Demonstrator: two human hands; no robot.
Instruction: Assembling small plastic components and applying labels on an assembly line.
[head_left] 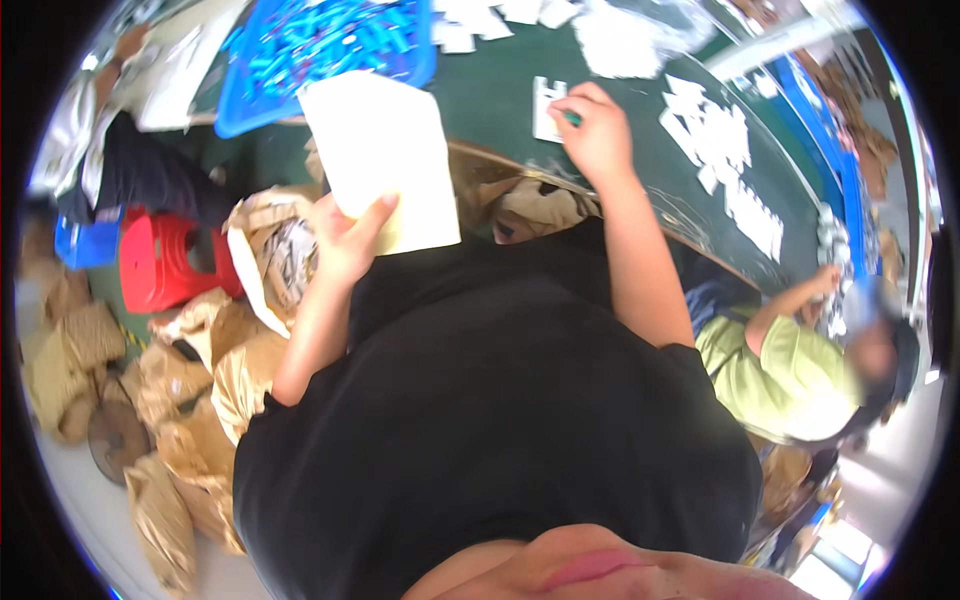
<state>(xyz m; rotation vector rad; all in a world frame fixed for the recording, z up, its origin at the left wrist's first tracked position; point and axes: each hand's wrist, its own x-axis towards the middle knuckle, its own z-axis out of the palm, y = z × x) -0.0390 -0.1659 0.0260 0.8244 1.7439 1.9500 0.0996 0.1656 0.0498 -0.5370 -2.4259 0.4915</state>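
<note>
My left hand is closed on the lower edge of a pale sheet of paper, thumb on top; whether it is one sheet or several I cannot tell. The paper is held up in front of the table's edge. Over the green tabletop, my right hand pinches a small dark green piece, mostly hidden by the fingers. Right beside those fingertips lies a flat white card with cut-outs, partly covered by the hand.
A blue basket full of blue parts stands behind the paper. Many white pieces lie right, with a clear plastic bag at the back. A co-worker in light green sits right. Left are a red stool and brown paper bags.
</note>
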